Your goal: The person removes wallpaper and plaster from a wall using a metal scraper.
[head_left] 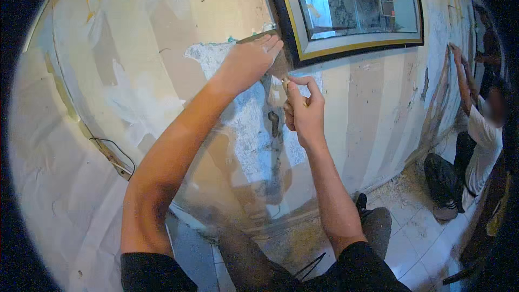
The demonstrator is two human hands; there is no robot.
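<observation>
My left hand (pixel 251 62) lies against the striped, peeling wall covering (pixel 208 5), its fingers stretched out beside the lower left corner of a framed mirror (pixel 351 57). Under those fingertips a brownish strip shows, but I cannot make out whether it is loose. Just below and to the right, my right hand (pixel 305 108) is closed around a small scraper (pixel 285 82), mostly hidden by the fingers. The scraper's tip points up toward the left hand. Between my forearms a bare, whitish-grey patch (pixel 246 135) runs down the wall, with a dark hole (pixel 273 123) in it.
At the right another person (pixel 484 135) sits low, with raised hands on the same wall. Pale sheeting (pixel 65 200) covers the left side, near a thin black cable (pixel 116 146). Debris lies on the tiled floor (pixel 416 238) along the wall's foot.
</observation>
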